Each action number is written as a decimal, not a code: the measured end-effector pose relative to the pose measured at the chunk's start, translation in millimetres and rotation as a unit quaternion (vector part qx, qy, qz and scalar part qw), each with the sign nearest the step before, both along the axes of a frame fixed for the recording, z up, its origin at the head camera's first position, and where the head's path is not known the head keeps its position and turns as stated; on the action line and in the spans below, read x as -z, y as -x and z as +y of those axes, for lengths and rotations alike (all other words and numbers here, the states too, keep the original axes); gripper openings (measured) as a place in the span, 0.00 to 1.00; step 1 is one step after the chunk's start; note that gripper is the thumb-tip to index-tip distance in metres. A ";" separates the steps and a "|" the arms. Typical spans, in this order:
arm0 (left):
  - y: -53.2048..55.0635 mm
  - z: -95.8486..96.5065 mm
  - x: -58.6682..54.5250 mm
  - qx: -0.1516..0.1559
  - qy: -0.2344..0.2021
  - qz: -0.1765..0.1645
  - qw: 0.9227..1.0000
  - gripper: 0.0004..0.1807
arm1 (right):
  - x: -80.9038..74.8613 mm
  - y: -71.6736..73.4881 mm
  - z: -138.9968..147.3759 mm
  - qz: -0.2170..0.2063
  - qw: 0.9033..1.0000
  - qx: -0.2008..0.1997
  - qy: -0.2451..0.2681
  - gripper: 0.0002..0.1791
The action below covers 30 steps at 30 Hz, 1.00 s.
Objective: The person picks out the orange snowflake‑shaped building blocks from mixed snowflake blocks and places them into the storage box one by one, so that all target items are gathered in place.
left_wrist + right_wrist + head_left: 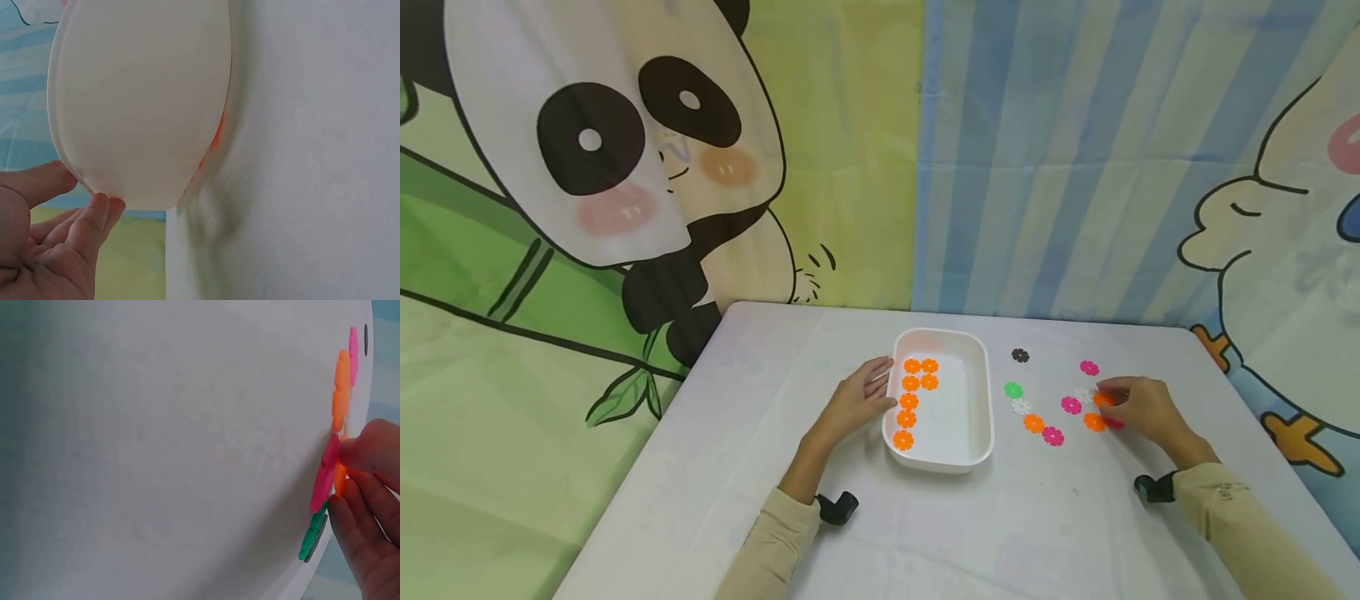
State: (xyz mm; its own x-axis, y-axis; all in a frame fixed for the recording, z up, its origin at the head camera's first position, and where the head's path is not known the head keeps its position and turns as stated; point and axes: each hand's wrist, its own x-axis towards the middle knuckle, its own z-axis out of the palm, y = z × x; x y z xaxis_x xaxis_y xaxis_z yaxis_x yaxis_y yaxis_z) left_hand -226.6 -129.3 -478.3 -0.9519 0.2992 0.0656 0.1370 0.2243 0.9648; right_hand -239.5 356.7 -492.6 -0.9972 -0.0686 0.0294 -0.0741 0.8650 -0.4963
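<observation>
My left hand (857, 396) holds the left rim of a white plastic tray (988, 400), thumb at the edge and fingers against the outer wall in the left wrist view. Several orange flower-shaped pieces (909, 402) lie along the tray's left side. To the right, my right hand (1150, 410) pinches an orange flower-shaped piece (340, 480) between thumb and fingers, low over the table. Close around that hand lie another orange piece (1094, 422), a white piece (1082, 395) and a pink piece (1071, 405). A further pink piece (1115, 423) is partly hidden under the hand.
Between tray and right hand are a black piece (1020, 355), a green piece (1013, 390), and white, orange and pink ones. One more pink piece (1089, 367) lies farther back. The white table (1000, 533) ends at a printed cloth backdrop (1045, 167).
</observation>
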 end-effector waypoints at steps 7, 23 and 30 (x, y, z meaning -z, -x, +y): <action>0.3 2.8 0.0 -0.002 0.007 -0.012 1.000 0.39 | -2.4 -3.4 -1.5 0.030 0.999 0.007 -0.014 0.27; -0.3 0.1 0.4 0.002 -0.004 -0.004 1.000 0.39 | -40.2 4.8 -65.5 0.100 0.993 -0.025 0.058 0.24; -0.2 -0.7 1.1 0.008 -0.010 0.001 1.000 0.39 | -51.8 11.4 -112.6 0.122 0.982 -0.084 0.117 0.22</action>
State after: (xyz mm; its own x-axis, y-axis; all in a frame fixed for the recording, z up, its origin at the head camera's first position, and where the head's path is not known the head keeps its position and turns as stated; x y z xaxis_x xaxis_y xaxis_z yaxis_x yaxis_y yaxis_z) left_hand -226.4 -130.0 -479.4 -0.9465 0.3140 0.0740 0.1430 0.2028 0.9687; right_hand -250.8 244.1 -440.8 -0.9339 -0.1939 0.3004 -0.3469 0.6945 -0.6304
